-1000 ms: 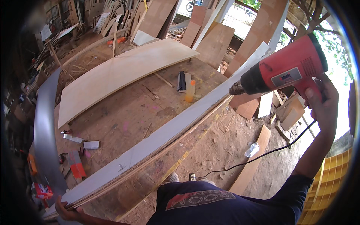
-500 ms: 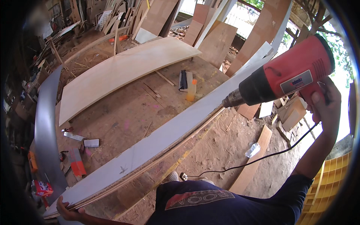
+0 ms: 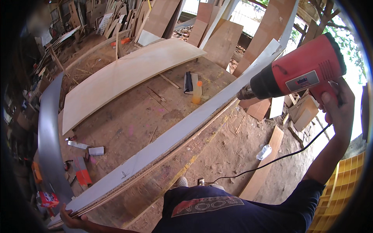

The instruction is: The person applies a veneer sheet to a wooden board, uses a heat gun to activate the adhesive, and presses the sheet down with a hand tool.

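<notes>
My right hand [image 3: 334,101] is closed on a red and black heat gun [image 3: 295,70], its metal nozzle pointing left, close over the far part of a long white-faced strip board [image 3: 159,151]. A black cord trails from the handle down toward my feet. At the lower left, my left hand [image 3: 72,217] grips the near end of that strip, which has layered wood along its edge. The strip lies along the right edge of a stained wooden worktable [image 3: 132,122].
A pale panel [image 3: 128,73] and small tools [image 3: 83,174] lie on the table. A grey sheet [image 3: 50,120] runs along the left. Plywood sheets [image 3: 219,44] lean at the back. A loose board [image 3: 256,176], plastic bottle [image 3: 264,151] and yellow ribbed object [image 3: 342,186] are at right.
The heat gun moved a little right and toward me half a second ago, then back up along the strip. My left hand stays gripping the strip's end.
</notes>
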